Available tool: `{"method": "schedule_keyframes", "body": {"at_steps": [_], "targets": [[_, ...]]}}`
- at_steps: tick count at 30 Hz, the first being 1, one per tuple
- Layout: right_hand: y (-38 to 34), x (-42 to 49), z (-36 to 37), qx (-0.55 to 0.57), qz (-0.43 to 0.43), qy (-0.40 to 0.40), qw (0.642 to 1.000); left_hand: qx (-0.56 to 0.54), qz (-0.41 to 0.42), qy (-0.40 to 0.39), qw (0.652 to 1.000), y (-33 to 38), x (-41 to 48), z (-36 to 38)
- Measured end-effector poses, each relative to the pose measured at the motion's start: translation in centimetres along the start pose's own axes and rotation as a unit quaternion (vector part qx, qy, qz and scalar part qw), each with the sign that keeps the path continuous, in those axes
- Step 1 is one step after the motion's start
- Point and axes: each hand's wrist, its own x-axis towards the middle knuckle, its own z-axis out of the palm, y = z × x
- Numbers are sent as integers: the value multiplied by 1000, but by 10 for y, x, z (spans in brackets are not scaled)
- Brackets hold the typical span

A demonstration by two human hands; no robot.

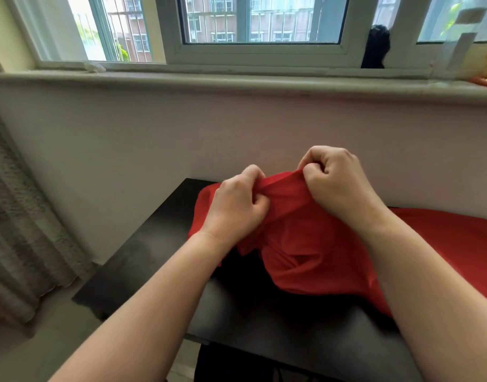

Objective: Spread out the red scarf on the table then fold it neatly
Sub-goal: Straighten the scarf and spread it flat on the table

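Left fingers: the fingers point(253, 172) of the left hand point(236, 205) are curled tight and pinch a gathered edge of the thin red fabric scarf point(305, 244), just left of the frame's centre.
Right fingers: the fingers point(316, 158) of the right hand point(336, 183) are closed in a fist round the same raised edge, a little higher and to the right.
Hands: they are near each other but apart, with a short bridge of red cloth between them.
Scarf: its top edge is lifted between the hands, and from there it hangs in creases down to the worktop. The rest lies bunched in the centre and spreads to the right edge of the frame, passing under the right forearm.
Forearms: both are bare and come in from the bottom edge.
Worktop: the glossy black flat worktop point(154, 257) fills the lower centre, its far edge against a pale wall.
Windowsill: a grey stone ledge point(236, 81) crosses the upper third.
Window: a white-framed window point(261, 20) runs along the top, with barred buildings beyond.
Sill item: a black shape point(376, 48) stands at upper right; what it is cannot be told.
Curtain: a grey-beige woven curtain point(21, 230) hangs at the left edge.
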Motion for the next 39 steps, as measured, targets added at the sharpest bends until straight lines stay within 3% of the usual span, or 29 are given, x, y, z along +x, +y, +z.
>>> {"method": "schedule_keyframes", "body": {"at_steps": [3,5,9,15,22,31,36,39], "targets": [[7,0,-1,-19,-19,-49,998,-24,-36,-1,999,-13,4,-7],[11,1,-1,-15,-34,-62,997,-107,-43,-38,993,-19,8,-11],[16,6,-2,9,-42,15,999,-287,-37,-83,954,-23,4,-11],[17,7,-3,4,-39,57,998,-73,51,25,996,-12,-6,1],[12,1,-4,9,-62,80,995,65,1,93,994,7,-10,18],[15,-3,-7,21,-86,90,992,108,-49,34,992,-23,3,0],[17,-3,-4,-3,-54,-13,998,20,-85,78,993,-33,13,-21],[21,-1,-3,-43,-42,-47,997,8,-31,90,995,-23,19,-30]]}}
